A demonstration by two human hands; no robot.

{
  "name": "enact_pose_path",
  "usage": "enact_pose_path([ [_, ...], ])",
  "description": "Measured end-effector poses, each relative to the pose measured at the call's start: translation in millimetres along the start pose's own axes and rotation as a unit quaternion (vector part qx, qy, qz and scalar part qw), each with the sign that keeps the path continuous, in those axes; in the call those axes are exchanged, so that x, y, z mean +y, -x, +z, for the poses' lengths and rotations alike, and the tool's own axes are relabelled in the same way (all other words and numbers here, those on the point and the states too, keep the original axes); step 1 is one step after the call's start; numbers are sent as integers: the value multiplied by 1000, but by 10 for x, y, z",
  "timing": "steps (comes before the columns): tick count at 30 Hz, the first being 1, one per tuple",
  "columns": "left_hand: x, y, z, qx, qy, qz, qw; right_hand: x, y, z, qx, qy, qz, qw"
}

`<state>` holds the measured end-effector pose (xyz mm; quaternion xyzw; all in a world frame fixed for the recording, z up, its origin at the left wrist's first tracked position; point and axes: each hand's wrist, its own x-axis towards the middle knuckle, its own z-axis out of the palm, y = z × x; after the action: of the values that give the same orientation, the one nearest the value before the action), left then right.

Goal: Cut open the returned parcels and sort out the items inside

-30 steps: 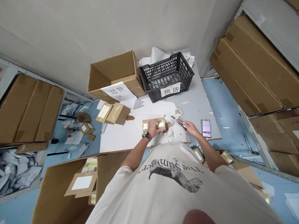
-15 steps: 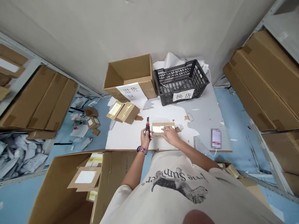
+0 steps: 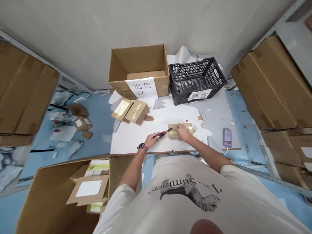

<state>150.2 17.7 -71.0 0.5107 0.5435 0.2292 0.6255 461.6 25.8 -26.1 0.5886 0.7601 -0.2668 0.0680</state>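
My left hand, wearing a wristwatch, grips a red and black utility knife. The knife lies almost level, its blade tip at the near-left part of a small cardboard parcel wrapped with shiny tape. My right hand presses down on top of that parcel and hides its middle. I cannot tell whether the blade touches the tape. The parcel rests on a white sheet covering the table.
Beyond my hands stand an open cardboard box labelled 退货区 and a black plastic crate labelled 换货. Two small taped parcels lie to the left. A blurred phone lies right. Cardboard boxes fill shelves on both sides and a box below left.
The knife has passed from my right hand to my left and has tilted from upright to nearly level toward the parcel. My right hand has replaced my left on the parcel.
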Motion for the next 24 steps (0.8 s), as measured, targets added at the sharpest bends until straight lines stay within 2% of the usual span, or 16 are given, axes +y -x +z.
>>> enact_pose_path([
  [7, 78, -536, -373, -101, -58, 63, 991, -118, 43, -105, -8, -29, 61, 998],
  [10, 71, -665, -440, -150, -48, 29, 987, -105, 113, -92, 4, -45, 61, 997],
  [13, -13, -589, -424, -184, -3, -22, 983, -69, 220, -71, 23, -66, 60, 996],
  [16, -168, -363, -408, -186, 61, -74, 978, -29, 281, -42, 49, -78, 56, 994],
  [18, -294, -197, -418, -149, 106, -107, 977, 2, 264, -16, 77, -65, 56, 993],
  [19, -356, -119, -423, -105, 129, -117, 979, 19, 237, 1, 93, -52, 59, 993],
  [22, -500, 93, -405, 88, 187, -116, 971, 80, 121, 72, 121, -2, 60, 991],
  [24, -541, 222, -346, 184, 201, -100, 957, 136, 53, 142, 111, 23, 38, 993],
])
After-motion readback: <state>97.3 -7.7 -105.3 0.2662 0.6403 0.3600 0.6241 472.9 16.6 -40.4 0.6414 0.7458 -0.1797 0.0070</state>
